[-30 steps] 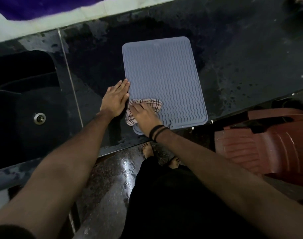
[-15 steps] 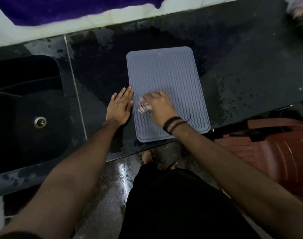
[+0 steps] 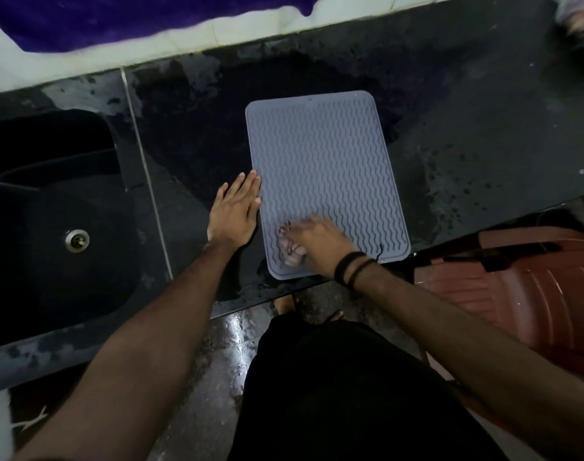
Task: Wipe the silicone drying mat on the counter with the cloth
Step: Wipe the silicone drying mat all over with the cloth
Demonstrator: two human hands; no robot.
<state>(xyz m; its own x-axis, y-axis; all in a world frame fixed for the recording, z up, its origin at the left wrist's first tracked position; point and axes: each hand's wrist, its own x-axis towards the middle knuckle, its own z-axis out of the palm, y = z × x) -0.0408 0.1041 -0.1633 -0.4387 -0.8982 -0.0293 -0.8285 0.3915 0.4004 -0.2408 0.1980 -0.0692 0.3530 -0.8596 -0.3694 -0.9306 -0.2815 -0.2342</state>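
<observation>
Counter [image 3: 483, 128]: right hand [image 3: 317, 244] presses cloth [image 3: 290, 251] onto mat [image 3: 323, 161].

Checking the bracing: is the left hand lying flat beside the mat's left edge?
Yes, the left hand lies flat, fingers straight, along the mat's left edge.

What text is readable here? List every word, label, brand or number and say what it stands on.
None: no readable text anywhere.
The drying mat shows only wavy ridges.
The cloth under the right hand is blurred, showing no lettering.
The plastic chair and the sink bear no visible marking.
</observation>
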